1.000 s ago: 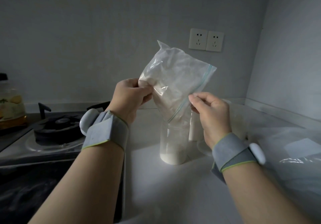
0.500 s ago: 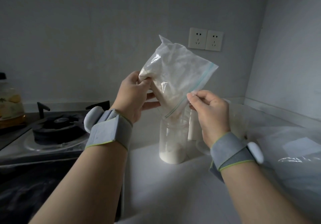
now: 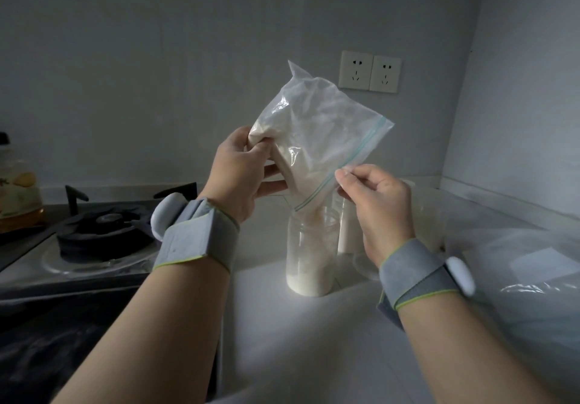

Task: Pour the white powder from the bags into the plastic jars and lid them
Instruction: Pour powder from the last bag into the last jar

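- Head view: your left hand [image 3: 241, 177] is raised over the counter, with its thumb and fingers curled into the lower side of the clear plastic zip bag of white powder [image 3: 314, 133], gripping a fold of it.
- Your right hand [image 3: 376, 206] pinches the bag's mouth edge between thumb and forefinger, just beside the blue-green zip strip [image 3: 348, 170]. Its other fingers are loosely curled and hold nothing else.
- You hold the bag in the air between both hands. It is tilted, with its closed end up towards the wall and one corner of its mouth dipping into the open top of the jar.
- The clear round plastic jar [image 3: 310, 246] stands upright on the white countertop [image 3: 314, 347], straight under the bag and between your wrists. It has no lid on.
- White powder [image 3: 309, 281] fills the bottom part of the jar, and more shows at the bag's low corner in the jar's mouth.
- Each wrist wears a grey fabric band with a white pod: left wristband [image 3: 194, 240], right wristband [image 3: 414, 275].
- Just behind the jar and your right hand stand pale white containers [image 3: 348, 234], partly hidden; you cannot tell what they are.
- Crumpled clear plastic sheeting [image 3: 518, 265] lies on the counter at the right.
- On the left sit a black gas hob burner [image 3: 103, 237] and, at the frame's edge, a bottle of amber liquid [image 3: 17, 196].
- Two white wall sockets [image 3: 370, 71] are on the wall behind the bag.
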### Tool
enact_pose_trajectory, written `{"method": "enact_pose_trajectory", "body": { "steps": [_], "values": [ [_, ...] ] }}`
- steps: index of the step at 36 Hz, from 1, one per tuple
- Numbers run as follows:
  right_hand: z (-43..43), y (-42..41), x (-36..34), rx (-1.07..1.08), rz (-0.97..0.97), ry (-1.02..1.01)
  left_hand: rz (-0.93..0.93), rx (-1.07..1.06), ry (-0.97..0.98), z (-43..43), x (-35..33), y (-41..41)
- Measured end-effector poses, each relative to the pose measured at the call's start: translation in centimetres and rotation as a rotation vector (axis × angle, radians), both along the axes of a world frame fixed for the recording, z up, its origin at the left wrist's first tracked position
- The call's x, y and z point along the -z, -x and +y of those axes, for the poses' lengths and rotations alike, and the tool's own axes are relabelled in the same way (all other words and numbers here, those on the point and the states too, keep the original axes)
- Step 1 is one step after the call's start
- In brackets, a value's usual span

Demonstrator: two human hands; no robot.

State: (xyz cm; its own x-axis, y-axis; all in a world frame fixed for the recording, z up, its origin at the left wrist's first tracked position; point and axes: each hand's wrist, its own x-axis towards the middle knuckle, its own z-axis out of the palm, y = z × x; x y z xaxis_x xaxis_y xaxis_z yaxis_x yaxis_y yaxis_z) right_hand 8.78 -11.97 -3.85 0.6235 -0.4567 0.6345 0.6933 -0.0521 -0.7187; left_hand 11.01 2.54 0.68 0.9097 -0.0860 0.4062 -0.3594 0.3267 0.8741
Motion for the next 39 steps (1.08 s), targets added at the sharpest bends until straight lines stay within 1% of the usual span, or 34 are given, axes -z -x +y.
{"method": "enact_pose_trajectory", "body": {
  "steps": [9,13,16,18,21,23,26,29,33,37,39],
  "values": [
    [-0.1,0.0,0.0,0.030,-0.027,-0.010,-0.004,0.007,-0.006,0.2,0.1,-0.2],
    [0.0,0.0,0.1,0.006,-0.009,-0.007,-0.002,-0.006,-0.020,0.3,0.1,-0.3],
    [0.0,0.0,0.0,0.028,-0.008,-0.033,0.004,-0.004,-0.022,0.2,0.0,-0.2],
    [0.0,0.1,0.0,-0.001,0.007,-0.037,0.002,-0.006,-0.029,0.1,0.0,-0.1],
    [0.3,0.5,0.1,-0.116,0.071,0.032,0.000,0.002,-0.057,0.0,0.1,0.0],
    [0.6,0.5,0.3,-0.145,0.119,0.054,0.007,0.016,-0.090,0.0,0.1,0.0],
    [0.6,0.2,0.6,-0.081,0.161,0.100,0.017,0.034,-0.128,0.0,0.2,0.0],
    [0.4,0.0,0.8,-0.027,0.170,0.094,0.020,0.030,-0.147,0.4,0.2,-0.1],
    [0.3,-0.1,0.7,-0.039,0.178,0.078,0.037,-0.033,-0.199,1.0,0.3,-0.7],
    [0.2,-0.2,0.8,-0.035,0.195,0.059,0.043,-0.119,-0.298,1.8,0.3,-1.2],
    [0.1,-0.3,0.9,-0.040,0.201,0.048,0.052,-0.130,-0.309,2.3,0.3,-1.2]
  ]
}}
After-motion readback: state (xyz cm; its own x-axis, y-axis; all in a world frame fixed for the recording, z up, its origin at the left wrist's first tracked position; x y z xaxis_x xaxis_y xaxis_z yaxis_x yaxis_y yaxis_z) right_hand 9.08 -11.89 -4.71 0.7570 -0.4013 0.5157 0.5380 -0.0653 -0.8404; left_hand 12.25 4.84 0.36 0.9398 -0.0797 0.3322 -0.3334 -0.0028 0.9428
